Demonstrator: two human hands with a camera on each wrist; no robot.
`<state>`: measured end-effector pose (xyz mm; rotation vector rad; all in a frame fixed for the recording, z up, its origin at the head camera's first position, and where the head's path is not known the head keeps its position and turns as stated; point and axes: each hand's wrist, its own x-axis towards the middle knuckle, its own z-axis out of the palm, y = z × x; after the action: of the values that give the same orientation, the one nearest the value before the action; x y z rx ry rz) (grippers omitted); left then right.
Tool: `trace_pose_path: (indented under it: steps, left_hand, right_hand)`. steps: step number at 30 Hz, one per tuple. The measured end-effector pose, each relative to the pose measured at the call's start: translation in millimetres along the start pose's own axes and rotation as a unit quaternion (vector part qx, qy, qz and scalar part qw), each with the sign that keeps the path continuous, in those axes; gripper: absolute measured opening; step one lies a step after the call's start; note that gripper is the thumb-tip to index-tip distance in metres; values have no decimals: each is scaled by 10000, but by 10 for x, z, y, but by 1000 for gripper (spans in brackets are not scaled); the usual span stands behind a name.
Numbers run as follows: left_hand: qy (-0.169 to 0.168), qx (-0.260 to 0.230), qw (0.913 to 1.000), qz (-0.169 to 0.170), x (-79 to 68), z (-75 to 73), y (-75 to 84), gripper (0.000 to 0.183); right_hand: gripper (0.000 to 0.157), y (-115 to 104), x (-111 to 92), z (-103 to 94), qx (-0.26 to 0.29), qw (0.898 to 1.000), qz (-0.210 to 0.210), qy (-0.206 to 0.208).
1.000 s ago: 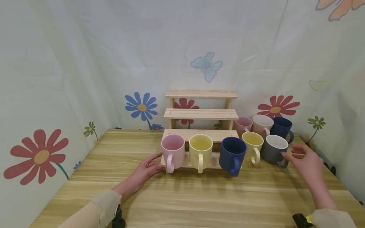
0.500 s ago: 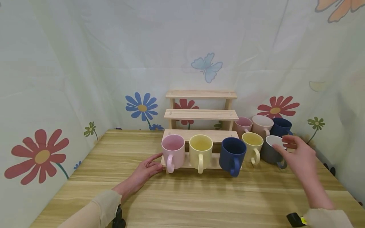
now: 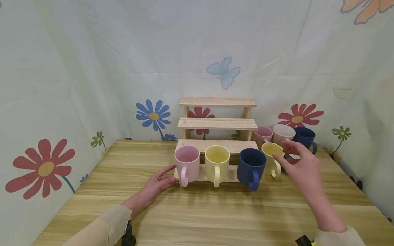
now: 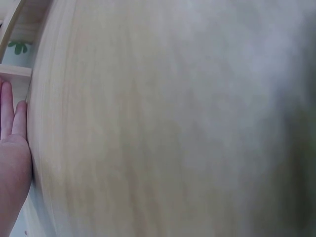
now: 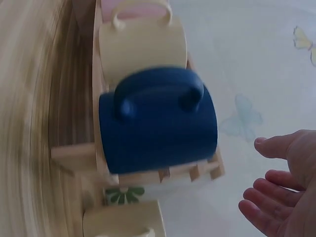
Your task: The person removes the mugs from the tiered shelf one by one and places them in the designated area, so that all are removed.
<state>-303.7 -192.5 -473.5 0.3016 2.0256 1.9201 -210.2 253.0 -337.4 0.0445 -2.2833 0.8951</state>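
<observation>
My left hand (image 3: 154, 186) rests at the left end of the lowest shelf of a stepped wooden stand (image 3: 217, 146), fingers extended along it. On that shelf stand a pink mug (image 3: 187, 164), a yellow mug (image 3: 212, 164) and a dark blue mug (image 3: 250, 167), handles towards me. Right of the stand, my right hand (image 3: 303, 167) is held above the mugs on the table, thumb and fingers apart and holding nothing. Its fingertips overlap the rim of another yellow mug (image 3: 267, 162). The grey mug is mostly hidden behind this hand.
Behind the yellow mug on the table are a second pink mug (image 3: 262, 135), a pale pink mug (image 3: 281, 133) and a second dark blue mug (image 3: 304, 136), close together. The stand's upper shelves (image 3: 217, 123) rise towards a flowered curtain (image 3: 138, 68).
From beside the grey mug's handle, my right hand has lifted and moved left across that mug to the yellow one. The left hand and the mugs have kept their places.
</observation>
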Motion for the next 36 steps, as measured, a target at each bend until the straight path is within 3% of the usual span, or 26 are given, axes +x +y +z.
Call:
trace_pose_path:
  steps: [10, 16, 26, 30, 36]
  left_hand:
    - [-41, -155, 9999, 57, -20, 6, 14, 67]
    - [-95, -151, 9998, 103, -21, -1, 0, 66]
    - [-71, 58, 9999, 73, -13, -3, -8, 68]
    - [-62, 93, 9999, 87, -13, 0, -11, 68]
    - [-59, 82, 9999, 94, -21, 4, 4, 67]
  right_hand:
    - [44, -375, -111, 233, 664, 9963, -533, -78]
    - [46, -595, -226, 440, 981, 9914, -803, -326]
    - [47, -895, -459, 819, 1909, 9691, -1278, -894]
    - [47, -978, -544, 932, 2142, 9618, -1313, -1085]
    - [46, -1075, -645, 1059, 2172, 9592, -1108, -1432]
